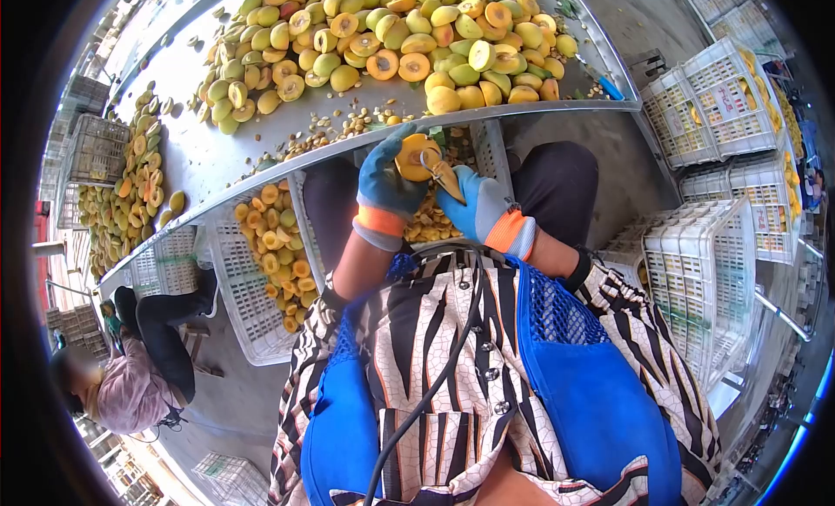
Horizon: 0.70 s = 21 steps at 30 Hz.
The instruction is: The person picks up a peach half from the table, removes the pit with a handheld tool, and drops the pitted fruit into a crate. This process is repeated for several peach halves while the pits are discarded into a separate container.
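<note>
Gloved in blue and grey with an orange cuff, my left hand (390,180) is wrapped round a yellow halved fruit (415,157), cut face up. My right hand (478,208), in a matching glove, grips a small tool (431,161) with a metal tip that touches the fruit's middle. A yellow-brown piece (450,182) lies along the tool at my right fingers; whether it is handle or fruit I cannot tell. Both hands are close together above a crate of fruit pieces (428,223) between my knees.
A metal table (365,114) bears a big heap of halved fruit (383,36) and scattered pits (348,126). A crate (252,314) with fruit halves stands at the left, stacked crates (704,271) at the right. A blue-handled knife (609,88) lies near the table's right corner. Another person (139,388) sits lower left.
</note>
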Each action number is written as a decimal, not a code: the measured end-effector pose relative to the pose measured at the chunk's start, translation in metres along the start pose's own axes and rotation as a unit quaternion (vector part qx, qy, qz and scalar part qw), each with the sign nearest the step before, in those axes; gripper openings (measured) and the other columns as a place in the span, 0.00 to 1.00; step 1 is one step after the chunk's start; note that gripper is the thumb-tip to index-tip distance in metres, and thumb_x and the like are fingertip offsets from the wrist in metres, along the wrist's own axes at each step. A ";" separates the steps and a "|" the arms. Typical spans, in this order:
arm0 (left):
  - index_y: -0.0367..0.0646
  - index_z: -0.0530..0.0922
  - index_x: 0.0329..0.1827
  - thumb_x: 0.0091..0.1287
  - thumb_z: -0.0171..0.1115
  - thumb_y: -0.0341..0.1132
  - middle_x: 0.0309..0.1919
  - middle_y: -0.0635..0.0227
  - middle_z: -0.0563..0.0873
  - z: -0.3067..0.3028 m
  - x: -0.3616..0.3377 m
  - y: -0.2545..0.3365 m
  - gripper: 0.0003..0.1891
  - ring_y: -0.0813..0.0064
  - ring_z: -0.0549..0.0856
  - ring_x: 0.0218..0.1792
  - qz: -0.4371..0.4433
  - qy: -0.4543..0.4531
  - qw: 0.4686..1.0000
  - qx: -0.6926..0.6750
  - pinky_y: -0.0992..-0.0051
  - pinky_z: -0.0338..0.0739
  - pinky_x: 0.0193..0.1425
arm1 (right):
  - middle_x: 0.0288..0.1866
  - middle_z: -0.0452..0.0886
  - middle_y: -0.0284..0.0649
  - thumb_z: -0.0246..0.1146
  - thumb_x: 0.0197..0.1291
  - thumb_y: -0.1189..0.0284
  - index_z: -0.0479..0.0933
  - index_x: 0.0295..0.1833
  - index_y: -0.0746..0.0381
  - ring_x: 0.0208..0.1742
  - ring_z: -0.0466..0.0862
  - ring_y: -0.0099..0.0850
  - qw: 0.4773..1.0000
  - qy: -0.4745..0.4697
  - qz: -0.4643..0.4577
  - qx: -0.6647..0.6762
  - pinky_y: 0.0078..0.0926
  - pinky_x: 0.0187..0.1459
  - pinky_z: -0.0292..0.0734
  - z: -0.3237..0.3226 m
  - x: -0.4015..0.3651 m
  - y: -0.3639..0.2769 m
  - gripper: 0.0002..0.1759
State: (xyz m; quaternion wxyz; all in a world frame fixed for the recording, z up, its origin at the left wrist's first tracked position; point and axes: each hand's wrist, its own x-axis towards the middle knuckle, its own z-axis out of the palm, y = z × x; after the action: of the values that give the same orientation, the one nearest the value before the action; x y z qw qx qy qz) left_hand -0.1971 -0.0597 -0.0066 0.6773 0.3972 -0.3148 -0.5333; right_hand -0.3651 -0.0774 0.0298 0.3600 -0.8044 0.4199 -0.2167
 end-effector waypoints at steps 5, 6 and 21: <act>0.34 0.69 0.65 0.56 0.61 0.19 0.55 0.57 0.80 0.015 -0.001 0.021 0.29 0.67 0.81 0.54 -0.178 0.012 0.908 -0.380 0.70 0.77 0.60 | 0.27 0.80 0.57 0.64 0.58 0.64 0.72 0.41 0.64 0.30 0.81 0.55 0.999 -0.022 0.008 -0.034 0.48 0.30 0.74 0.002 -0.001 0.002 0.15; 0.34 0.69 0.63 0.54 0.64 0.18 0.55 0.56 0.80 0.015 -0.004 0.013 0.30 0.66 0.82 0.53 -0.078 0.001 0.978 -0.194 0.69 0.78 0.59 | 0.28 0.80 0.58 0.64 0.58 0.64 0.72 0.41 0.64 0.30 0.81 0.56 1.000 -0.013 0.001 -0.023 0.48 0.30 0.74 0.004 -0.002 0.004 0.15; 0.38 0.77 0.45 0.67 0.59 0.41 0.44 0.58 0.83 0.032 -0.006 -0.001 0.14 0.61 0.83 0.45 0.113 0.003 0.993 -0.025 0.62 0.80 0.52 | 0.32 0.81 0.58 0.63 0.57 0.68 0.75 0.47 0.67 0.37 0.82 0.56 0.997 -0.055 0.000 0.052 0.42 0.35 0.78 0.021 0.000 0.028 0.16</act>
State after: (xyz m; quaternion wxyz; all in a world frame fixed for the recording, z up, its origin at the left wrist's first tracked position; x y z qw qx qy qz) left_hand -0.2259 -0.0601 0.0079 0.7435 0.3437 -0.3426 -0.4601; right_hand -0.3661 -0.0797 -0.0046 0.4242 -0.7951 0.3876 -0.1940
